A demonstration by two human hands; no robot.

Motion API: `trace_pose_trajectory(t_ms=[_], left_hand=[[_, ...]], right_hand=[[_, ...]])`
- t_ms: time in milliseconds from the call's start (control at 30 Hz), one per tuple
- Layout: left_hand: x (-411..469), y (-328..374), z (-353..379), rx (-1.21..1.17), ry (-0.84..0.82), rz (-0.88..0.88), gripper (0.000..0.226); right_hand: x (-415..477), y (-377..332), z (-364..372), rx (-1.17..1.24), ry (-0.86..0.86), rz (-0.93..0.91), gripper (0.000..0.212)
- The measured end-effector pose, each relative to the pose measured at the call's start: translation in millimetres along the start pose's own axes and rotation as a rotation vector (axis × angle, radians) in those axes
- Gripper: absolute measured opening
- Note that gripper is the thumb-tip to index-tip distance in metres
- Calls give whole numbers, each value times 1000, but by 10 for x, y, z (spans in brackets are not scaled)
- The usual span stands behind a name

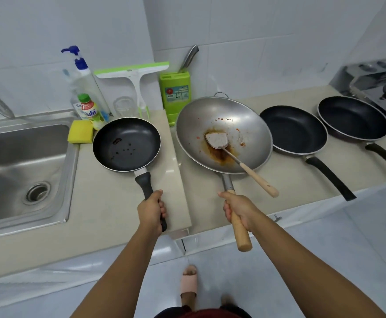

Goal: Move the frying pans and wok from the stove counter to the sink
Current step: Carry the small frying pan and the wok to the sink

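Observation:
My left hand grips the black handle of a small black frying pan, which is over the counter just right of the steel sink. My right hand grips the wooden handle of a large steel wok stained with sauce. A spatula with a wooden handle lies inside the wok. Two more black frying pans rest on the counter to the right, handles pointing toward me.
A yellow sponge, soap bottles, a squeegee and a green knife block stand along the back wall. A gas stove is at the far right. The counter steps between the two held pans.

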State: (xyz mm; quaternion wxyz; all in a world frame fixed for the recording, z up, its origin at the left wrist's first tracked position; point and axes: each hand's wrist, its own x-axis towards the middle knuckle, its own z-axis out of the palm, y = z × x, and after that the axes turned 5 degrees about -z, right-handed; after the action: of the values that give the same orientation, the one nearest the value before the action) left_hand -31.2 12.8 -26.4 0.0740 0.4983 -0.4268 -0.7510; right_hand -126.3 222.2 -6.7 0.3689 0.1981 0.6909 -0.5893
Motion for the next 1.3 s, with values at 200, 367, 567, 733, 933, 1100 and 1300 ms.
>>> trace_pose_trajectory(t_ms=[200, 367, 567, 733, 933, 1100, 1300], left_hand=[[-364, -26, 34, -102, -2, 94, 31], [-796, -141, 65, -248, 22, 162, 34], [-1229, -227, -228, -391, 129, 218, 35], [-1625, -299, -759, -469, 265, 284, 33], [-2079, -459, -1512, -535, 448, 327, 34], [-2424, -561, -2156, -640, 583, 342, 31], [-2693, -744, -3125, -719, 737, 323, 26]], right_hand=[[-327, -202, -278, -85, -28, -129, 37], [-604, -357, -327, -174, -107, -217, 36], [-878, -291, -63, -263, -253, -279, 36], [-1158, -196, 369, -391, -402, -315, 33], [-1502, 76, 1074, -516, -595, -326, 37], [-1782, 405, 1746, -653, -733, -287, 36], [-2185, 953, 2653, -792, -857, -245, 30]])
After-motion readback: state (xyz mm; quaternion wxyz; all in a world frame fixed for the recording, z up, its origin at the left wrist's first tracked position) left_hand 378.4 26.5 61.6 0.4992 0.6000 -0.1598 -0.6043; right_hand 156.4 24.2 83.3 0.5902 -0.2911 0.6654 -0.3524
